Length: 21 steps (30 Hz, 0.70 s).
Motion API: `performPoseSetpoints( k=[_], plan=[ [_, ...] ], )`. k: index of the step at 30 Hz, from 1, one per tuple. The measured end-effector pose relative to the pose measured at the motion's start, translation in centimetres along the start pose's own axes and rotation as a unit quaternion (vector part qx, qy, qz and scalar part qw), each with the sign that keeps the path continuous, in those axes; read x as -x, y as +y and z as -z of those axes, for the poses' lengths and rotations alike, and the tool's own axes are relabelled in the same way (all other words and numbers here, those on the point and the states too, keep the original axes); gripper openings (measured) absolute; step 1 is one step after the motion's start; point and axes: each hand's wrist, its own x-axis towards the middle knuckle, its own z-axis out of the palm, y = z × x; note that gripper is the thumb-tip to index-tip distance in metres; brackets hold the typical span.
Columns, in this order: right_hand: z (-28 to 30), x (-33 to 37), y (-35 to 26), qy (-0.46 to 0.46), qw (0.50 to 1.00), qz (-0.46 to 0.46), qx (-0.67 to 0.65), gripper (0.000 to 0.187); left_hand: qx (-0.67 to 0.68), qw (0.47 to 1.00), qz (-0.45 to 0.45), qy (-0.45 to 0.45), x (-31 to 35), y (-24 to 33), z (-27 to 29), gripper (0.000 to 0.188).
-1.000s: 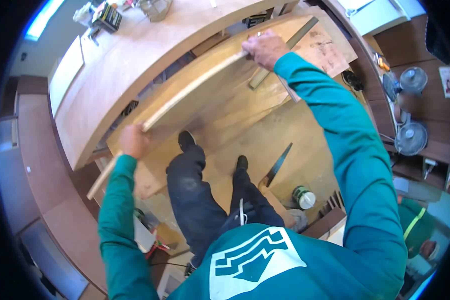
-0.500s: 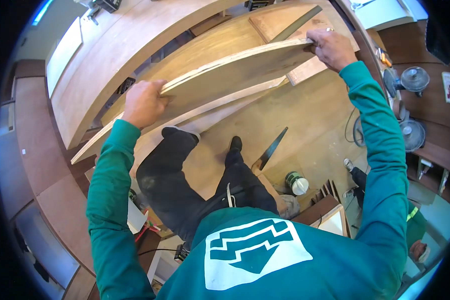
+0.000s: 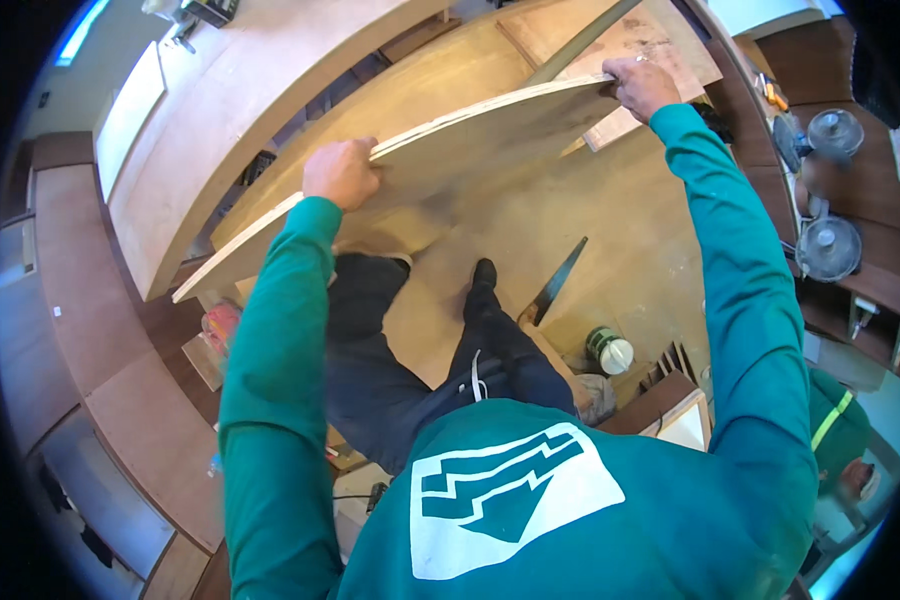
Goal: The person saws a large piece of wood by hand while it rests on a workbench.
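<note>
A long plywood board [image 3: 470,165] stands on edge before me, its pale sawn edge uppermost. My left hand [image 3: 341,175] grips that top edge left of the middle, the fingers closed over it. Close to the board's far right end, my right hand [image 3: 643,86] is closed on the same edge, a ring on one finger. Beyond the board lies a flat wooden sheet [image 3: 460,75] with a smaller wood panel [image 3: 590,45] and a dark strip [image 3: 582,42] across it. The board's lower edge is hard to make out.
A handsaw [image 3: 558,285] lies on the wooden surface near my feet, with a green and white can [image 3: 610,350] to its right. A large curved wooden piece [image 3: 270,90] is at the back left. Two fans [image 3: 828,247] sit at right. Another person's green sleeve [image 3: 838,420] shows lower right.
My left hand has shifted right along the board's top edge. The board has turned slightly and covers less of the floor near my foot. My right hand keeps its hold, a little further left.
</note>
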Motion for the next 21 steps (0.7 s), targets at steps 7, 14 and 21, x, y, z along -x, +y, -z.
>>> performPoseSetpoints(
  k=[7, 14, 21],
  plan=[
    [-2.4, 1.1, -7.5, 0.268, 0.958, -0.01, 0.097, 0.069, -0.027, 0.999, 0.032, -0.027, -2.6, -1.6, 2.3, 0.052],
    [-25.3, 42.3, -17.6, -0.26, 0.869, -0.359, -0.219, 0.071, 0.044, 0.998, -0.028, 0.017, -6.2, -1.9, -6.1, 0.07],
    [-22.4, 75.7, -43.4, -0.528, 0.57, -0.504, -0.378, 0.054, -0.072, 0.987, -0.108, 0.094, -4.2, -6.7, -3.7, 0.069]
  ],
)
